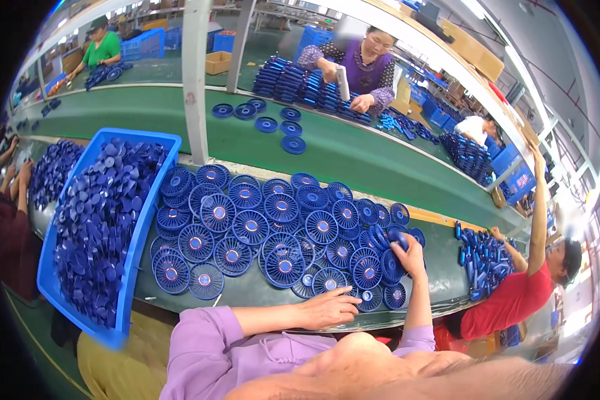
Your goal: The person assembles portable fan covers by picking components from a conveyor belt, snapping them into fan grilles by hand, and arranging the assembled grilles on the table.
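Many round blue fan grilles, with spokes and a coloured centre disc, lie overlapping on the dark green bench before me. My left hand lies low over the near edge of the pile, fingers stretched out and slightly apart. Beneath its fingertips are a spoked grille and a blue ring-like part. At the right end of the pile, my right hand has its fingers closed on a blue fan grille, seen partly edge-on and blurred. Other tilted grilles stand close against it, so their exact number is unclear.
A blue tray of small dark-blue round caps stands at left. Blue handle-like parts are heaped at right, near a person in red. Beyond the white post, a green conveyor carries several blue rings; another person holds a power screwdriver.
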Tool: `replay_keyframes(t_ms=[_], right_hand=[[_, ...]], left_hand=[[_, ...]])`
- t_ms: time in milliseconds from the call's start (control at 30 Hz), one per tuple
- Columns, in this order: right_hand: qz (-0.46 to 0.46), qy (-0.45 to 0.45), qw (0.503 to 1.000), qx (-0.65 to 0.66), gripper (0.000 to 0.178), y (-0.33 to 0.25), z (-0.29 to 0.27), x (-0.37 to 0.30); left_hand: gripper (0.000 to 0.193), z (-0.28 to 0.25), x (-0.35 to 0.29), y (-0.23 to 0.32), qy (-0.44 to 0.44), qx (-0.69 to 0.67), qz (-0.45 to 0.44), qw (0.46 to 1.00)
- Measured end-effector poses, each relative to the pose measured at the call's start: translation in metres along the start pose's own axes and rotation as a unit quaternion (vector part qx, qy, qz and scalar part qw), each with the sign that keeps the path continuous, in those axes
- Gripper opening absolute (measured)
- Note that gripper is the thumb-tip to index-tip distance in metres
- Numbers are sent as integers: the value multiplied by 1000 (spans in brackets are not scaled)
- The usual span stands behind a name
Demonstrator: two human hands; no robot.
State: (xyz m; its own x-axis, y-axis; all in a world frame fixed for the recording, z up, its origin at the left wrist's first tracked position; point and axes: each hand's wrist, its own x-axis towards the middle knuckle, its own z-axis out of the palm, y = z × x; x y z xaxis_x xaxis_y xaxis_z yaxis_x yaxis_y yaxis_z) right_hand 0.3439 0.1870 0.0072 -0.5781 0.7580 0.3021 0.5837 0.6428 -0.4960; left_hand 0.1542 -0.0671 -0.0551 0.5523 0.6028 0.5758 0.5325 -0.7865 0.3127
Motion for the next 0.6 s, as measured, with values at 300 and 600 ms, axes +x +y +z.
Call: replay_keyframes(t_ms=[300, 600], right_hand=[[-97, -122, 986, 61, 40, -95, -6, 125], [-350, -140, 924, -65, 71, -197, 214, 354]], left_hand=[[23, -74, -12, -9, 131, 93, -85, 983], [18, -103, -56, -46, 189, 127, -222, 948]])
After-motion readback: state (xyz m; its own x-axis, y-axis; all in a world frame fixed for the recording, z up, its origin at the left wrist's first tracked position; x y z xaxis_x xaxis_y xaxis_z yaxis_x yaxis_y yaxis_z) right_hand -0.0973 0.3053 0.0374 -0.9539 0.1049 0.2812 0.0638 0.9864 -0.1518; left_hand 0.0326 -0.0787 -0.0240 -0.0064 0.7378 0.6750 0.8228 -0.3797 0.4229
